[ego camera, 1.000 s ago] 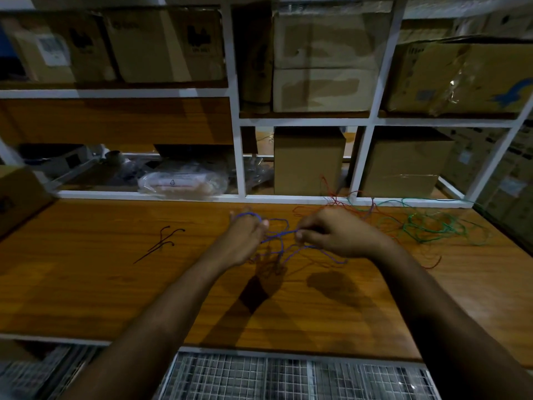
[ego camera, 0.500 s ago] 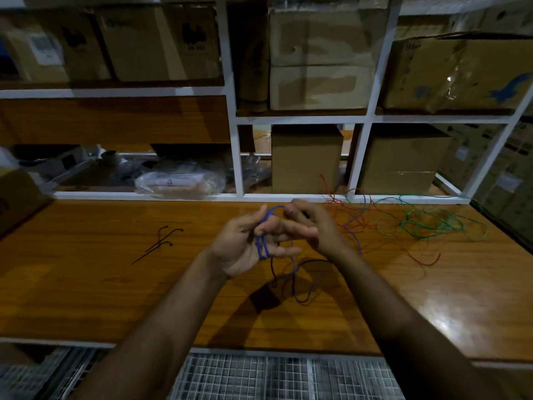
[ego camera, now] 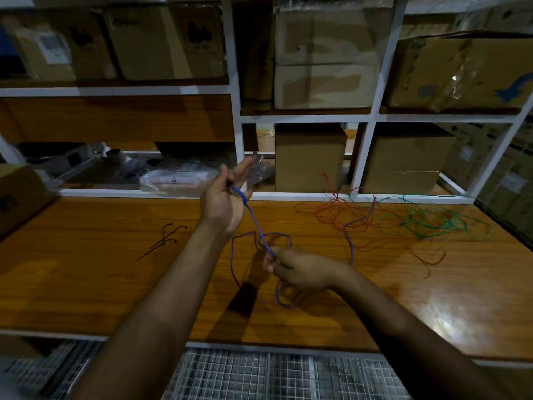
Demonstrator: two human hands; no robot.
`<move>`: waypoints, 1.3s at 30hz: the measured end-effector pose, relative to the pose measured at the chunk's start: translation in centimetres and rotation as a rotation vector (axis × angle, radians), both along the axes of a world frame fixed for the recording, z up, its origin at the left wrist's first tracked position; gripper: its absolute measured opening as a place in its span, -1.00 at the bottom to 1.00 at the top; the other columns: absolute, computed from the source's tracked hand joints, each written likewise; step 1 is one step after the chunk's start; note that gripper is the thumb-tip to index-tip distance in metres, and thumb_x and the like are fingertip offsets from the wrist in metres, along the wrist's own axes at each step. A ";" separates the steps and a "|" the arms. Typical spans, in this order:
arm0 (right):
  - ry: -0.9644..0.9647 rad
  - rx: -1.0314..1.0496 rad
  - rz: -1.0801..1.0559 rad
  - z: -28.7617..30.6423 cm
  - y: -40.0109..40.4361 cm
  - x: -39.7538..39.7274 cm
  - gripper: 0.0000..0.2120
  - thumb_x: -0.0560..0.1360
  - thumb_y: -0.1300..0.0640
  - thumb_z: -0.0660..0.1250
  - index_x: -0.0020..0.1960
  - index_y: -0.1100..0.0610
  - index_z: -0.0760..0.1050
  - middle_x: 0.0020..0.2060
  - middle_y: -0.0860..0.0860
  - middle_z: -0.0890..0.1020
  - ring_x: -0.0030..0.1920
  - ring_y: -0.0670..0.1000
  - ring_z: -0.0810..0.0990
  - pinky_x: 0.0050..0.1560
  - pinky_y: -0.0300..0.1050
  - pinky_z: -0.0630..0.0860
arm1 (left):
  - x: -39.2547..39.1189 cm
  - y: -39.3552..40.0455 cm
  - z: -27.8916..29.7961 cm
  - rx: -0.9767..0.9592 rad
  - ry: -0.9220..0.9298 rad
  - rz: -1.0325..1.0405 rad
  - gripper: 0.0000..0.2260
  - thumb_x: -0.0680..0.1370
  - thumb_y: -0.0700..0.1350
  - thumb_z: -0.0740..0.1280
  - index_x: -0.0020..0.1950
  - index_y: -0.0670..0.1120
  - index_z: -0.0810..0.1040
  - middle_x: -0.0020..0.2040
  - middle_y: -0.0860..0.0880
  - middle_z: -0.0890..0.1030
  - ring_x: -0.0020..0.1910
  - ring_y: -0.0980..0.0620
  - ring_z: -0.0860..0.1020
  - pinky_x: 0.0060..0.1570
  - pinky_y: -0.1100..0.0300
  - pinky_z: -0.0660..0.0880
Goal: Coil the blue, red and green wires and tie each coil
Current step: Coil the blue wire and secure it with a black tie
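Observation:
My left hand (ego camera: 224, 197) is raised above the wooden bench (ego camera: 101, 278), palm toward me, and holds the blue wire (ego camera: 256, 223) between thumb and fingers. The wire runs taut down to my right hand (ego camera: 300, 269), which pinches it low over the bench. Loose blue loops hang and lie around that hand. A red wire tangle (ego camera: 334, 215) lies behind to the right. Further right sits a green wire tangle (ego camera: 432, 223). Three black ties (ego camera: 164, 241) lie on the bench to the left.
White shelving (ego camera: 238, 111) behind the bench holds cardboard boxes (ego camera: 310, 157) and a clear plastic bag (ego camera: 178, 180). A box corner (ego camera: 17, 194) juts in at the left. A wire mesh grille (ego camera: 259, 376) lies below the bench's front edge.
My left hand rose up and back with the blue wire. My right hand dropped toward me, drawing the wire taut between the two hands.

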State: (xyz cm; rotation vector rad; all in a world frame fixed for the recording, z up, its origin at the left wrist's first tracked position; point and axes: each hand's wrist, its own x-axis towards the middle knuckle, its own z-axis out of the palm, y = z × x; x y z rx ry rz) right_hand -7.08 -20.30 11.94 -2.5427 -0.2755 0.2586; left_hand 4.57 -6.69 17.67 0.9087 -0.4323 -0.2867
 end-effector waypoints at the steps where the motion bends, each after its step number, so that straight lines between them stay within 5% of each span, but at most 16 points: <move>1: 0.007 -0.059 0.014 0.6 0.2 -0.2 -0.84 0.64 0.08 0.15 0.16 0.12 0.42 -0.04 0.11 0.60 -0.06 0.11 0.57 0.02 0.06 0.51 | -0.2 -0.3 -0.4 0.128 -0.083 0.093 -0.58 0.70 -0.06 -0.02 0.04 -0.16 0.61 0.30 -0.07 0.55 0.44 -0.04 0.36 0.44 -0.13 0.15; 3: 0.001 -0.156 0.045 2.2 0.4 -0.7 -0.84 0.64 0.09 0.15 0.16 0.12 0.41 -0.10 0.07 0.56 -0.10 0.10 0.54 -0.04 0.02 0.49 | -0.7 -0.8 -1.2 0.451 -0.303 0.251 -0.64 0.71 -0.09 0.00 0.33 -0.12 0.52 0.21 0.07 0.52 0.34 0.07 0.39 0.30 0.08 0.29; 4: -0.007 -0.189 0.057 3.3 0.3 -1.0 -0.85 0.64 0.10 0.15 0.15 0.12 0.42 -0.15 0.01 0.53 -0.14 0.04 0.50 -0.11 -0.07 0.45 | -0.8 -1.0 -1.8 0.617 -0.420 0.306 -0.67 0.71 -0.07 0.02 0.32 -0.09 0.51 0.29 0.10 0.48 0.34 0.11 0.38 0.21 0.13 0.34; 6: -0.034 -0.238 0.050 5.4 -0.4 -1.5 -0.85 0.65 0.13 0.16 0.10 0.10 0.48 -0.25 -0.09 0.48 -0.23 -0.06 0.45 -0.25 -0.22 0.34 | -0.5 -0.9 -3.2 0.857 -0.635 0.318 -0.73 0.69 -0.03 0.07 0.18 -0.07 0.52 0.51 0.21 0.14 0.54 0.02 0.14 0.36 -0.03 0.32; 8: -0.083 -0.267 0.025 7.1 -1.6 -2.1 -0.81 0.65 0.11 0.16 -0.02 0.03 0.54 -0.27 -0.12 0.52 -0.24 -0.09 0.48 -0.28 -0.26 0.32 | -0.3 -0.4 -4.5 1.043 -0.833 0.260 -0.72 0.68 -0.03 0.09 -0.01 -0.15 0.50 0.56 0.16 0.04 0.58 0.01 -0.12 0.50 -0.26 -0.01; 11: -0.194 -0.270 -0.054 8.8 -4.3 -2.5 -0.79 0.64 0.05 0.19 -0.10 -0.03 0.56 -0.31 -0.14 0.52 -0.28 -0.16 0.45 -0.28 -0.27 0.32 | -1.0 0.7 -5.0 1.150 -0.925 0.189 -0.71 0.69 -0.06 0.08 -0.16 -0.13 0.41 0.59 -0.02 0.11 0.56 0.04 -0.23 0.48 -0.22 -0.32; 16: -0.442 -0.280 -0.233 9.7 -7.2 -1.8 -0.81 0.60 -0.08 0.22 0.03 -0.13 0.61 -0.10 -0.16 0.65 -0.12 -0.10 0.55 -0.12 -0.01 0.53 | -3.1 1.0 -4.1 1.036 -0.868 -0.027 -0.63 0.66 0.00 0.08 -0.30 -0.06 0.43 0.53 -0.02 0.30 0.57 0.10 -0.20 0.51 -0.07 -0.32; 18: -0.557 -0.281 -0.269 9.3 -7.7 -1.2 -0.80 0.60 -0.12 0.22 0.06 -0.15 0.60 -0.07 -0.16 0.66 -0.10 -0.12 0.54 -0.14 -0.01 0.54 | -4.1 0.7 -3.3 0.962 -0.806 -0.128 -0.62 0.61 0.03 0.09 -0.36 -0.05 0.42 0.39 -0.11 0.50 0.57 0.10 0.07 0.52 0.05 -0.05; 21: -0.641 -0.238 -0.290 8.4 -7.6 -0.3 -0.76 0.60 -0.19 0.16 0.09 -0.18 0.57 -0.05 -0.19 0.66 -0.10 -0.14 0.55 -0.19 -0.06 0.52 | -5.7 0.5 -1.9 0.717 -0.613 -0.426 -0.57 0.63 -0.02 0.06 -0.40 -0.09 0.42 0.13 -0.24 0.66 0.27 -0.09 0.54 0.29 0.10 0.36; 25: -0.572 -0.045 -0.304 6.2 -6.1 0.7 -0.82 0.64 -0.03 0.18 0.03 -0.13 0.56 -0.16 -0.15 0.61 -0.13 -0.09 0.55 -0.12 -0.09 0.43 | -6.7 0.9 0.4 0.130 -0.140 -0.742 -0.53 0.64 0.05 0.00 -0.42 -0.05 0.39 0.30 -0.33 0.52 0.44 -0.24 0.35 0.44 -0.21 0.21; 27: -0.479 0.094 -0.315 4.9 -4.7 1.3 -0.80 0.64 0.10 0.18 -0.05 -0.09 0.54 -0.21 0.04 0.62 -0.20 -0.01 0.55 -0.12 0.01 0.50 | -5.9 0.9 1.5 -0.145 -0.020 -0.799 -0.53 0.64 0.08 0.02 -0.39 -0.07 0.42 0.36 -0.32 0.47 0.51 -0.28 0.22 0.43 -0.37 0.07; 29: -0.395 0.262 -0.270 3.6 -3.1 1.7 -0.75 0.66 0.11 0.11 -0.02 0.05 0.56 -0.30 0.13 0.59 -0.32 -0.05 0.51 -0.19 0.00 0.49 | -4.8 0.8 2.3 -0.290 0.038 -0.758 -0.55 0.64 0.08 0.04 -0.35 -0.09 0.45 0.40 -0.33 0.42 0.52 -0.31 0.16 0.39 -0.43 0.01; 33: -0.358 0.412 -0.221 2.8 -0.5 1.6 -0.69 0.70 0.08 0.05 0.02 0.18 0.53 -0.47 0.00 0.45 -0.45 -0.15 0.41 -0.32 -0.22 0.35 | -3.5 0.6 3.3 -0.375 0.131 -0.522 -0.57 0.63 0.07 0.06 -0.37 -0.07 0.42 0.38 -0.33 0.45 0.46 -0.32 0.30 0.37 -0.46 0.08; 36: -0.259 0.525 -0.205 3.3 0.4 1.4 -0.73 0.70 0.15 0.05 0.10 0.27 0.48 -0.45 0.02 0.40 -0.47 -0.13 0.34 -0.44 -0.30 0.29 | -2.9 0.1 4.0 -0.317 0.119 -0.346 -0.54 0.67 0.07 -0.01 -0.37 -0.05 0.40 0.29 -0.29 0.55 0.43 -0.24 0.38 0.38 -0.34 0.16; 39: -0.079 0.637 -0.179 4.0 0.6 1.2 -0.78 0.70 0.17 0.04 0.13 0.21 0.44 -0.41 0.02 0.39 -0.51 -0.14 0.30 -0.51 -0.30 0.25 | -2.1 -0.5 4.0 -0.190 0.048 -0.141 -0.62 0.69 0.00 0.00 -0.26 -0.07 0.38 0.27 -0.21 0.56 0.39 -0.10 0.42 0.18 -0.05 0.43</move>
